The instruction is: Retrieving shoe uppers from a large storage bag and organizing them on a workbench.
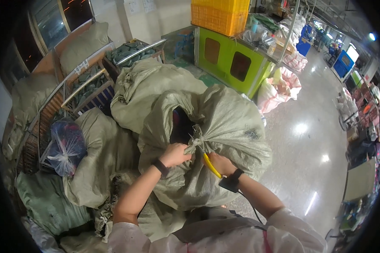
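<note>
A large grey-green woven sack (236, 118) stands in front of me, its mouth gathered into a tied knot (197, 135). Left of the knot a gap in the fabric shows dark contents inside. My left hand (174, 155) is closed on the bunched sack cloth just below the knot. In my right hand (221, 163) is a yellow-handled tool (212, 166); its thin metal end reaches to the knot, and its exact kind is partly hidden by my fingers. A dark band is round each wrist, with a cable running from the right one.
More stuffed sacks (152, 90) lie behind and to the left, with a clear bag of dark contents (67, 145) on one. Metal-framed carts (88, 90) stand at the left. Beyond are a green cabinet (228, 59), yellow crates (219, 17) and red-striped sacks (278, 90).
</note>
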Motion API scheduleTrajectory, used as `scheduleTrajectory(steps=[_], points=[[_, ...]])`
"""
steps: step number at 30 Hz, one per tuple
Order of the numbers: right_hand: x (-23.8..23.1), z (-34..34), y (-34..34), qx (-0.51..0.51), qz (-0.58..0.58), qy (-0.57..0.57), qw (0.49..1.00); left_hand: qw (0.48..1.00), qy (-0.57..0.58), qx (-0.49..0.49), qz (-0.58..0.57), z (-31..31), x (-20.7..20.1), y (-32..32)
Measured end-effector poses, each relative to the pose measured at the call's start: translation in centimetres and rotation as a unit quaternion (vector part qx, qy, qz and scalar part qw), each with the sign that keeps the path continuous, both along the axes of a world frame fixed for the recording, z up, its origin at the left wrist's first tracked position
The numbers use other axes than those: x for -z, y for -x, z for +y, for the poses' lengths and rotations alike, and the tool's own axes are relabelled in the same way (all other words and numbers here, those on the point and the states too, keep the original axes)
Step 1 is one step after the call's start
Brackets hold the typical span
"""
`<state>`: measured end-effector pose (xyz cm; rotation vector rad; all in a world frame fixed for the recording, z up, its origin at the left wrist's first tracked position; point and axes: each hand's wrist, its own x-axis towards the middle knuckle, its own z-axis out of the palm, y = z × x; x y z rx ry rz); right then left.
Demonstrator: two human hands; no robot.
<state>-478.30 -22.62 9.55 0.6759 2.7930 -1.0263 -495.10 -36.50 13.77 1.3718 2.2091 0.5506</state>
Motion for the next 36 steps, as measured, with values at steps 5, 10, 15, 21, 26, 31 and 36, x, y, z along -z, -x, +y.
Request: scheduleTrajectory(steps=[5, 10, 15, 21, 26, 31, 36], points=[[0.0, 0.9, -1.7, -0.111, 0.206, 0.047, 0.971, 0.978, -0.061, 0.075, 0.185, -4.2, 2.5, -0.1], [-2.1, 4.5, -4.0, 0.015, 0.071, 0.459, 0.886, 0.900, 0.099, -0.202, 0.373, -12.2, 0.4, 7.0], [-1.8, 6.5, 3.0, 0.005, 0.188, 0.348, 0.918, 0.944, -0.141, -0.027, 0.296, 2.5, -0.3, -0.2], [-3.5, 20.7, 3.9, 0.069, 0.169, 0.572, 0.800, 0.975, 0.094, -0.189, 0.074, 10.4, 0.9, -0.2], [-4.2, 19.3, 3.0, 0.091, 0.083, 0.521, 0.844, 0.933, 0.068, -0.354, -0.015, 15.3, 5.4, -2.7], [-8.9, 20.4, -0.2, -0.127, -0.059, 0.403, 0.905, 0.662, -0.365, -0.394, -0.524, 9.5, 4.3, -4.9], [-7.8, 20.0, 0.8, -0.173, -0.323, 0.466, 0.805, 0.665, -0.335, -0.437, -0.504, 8.2, 1.9, -9.6]])
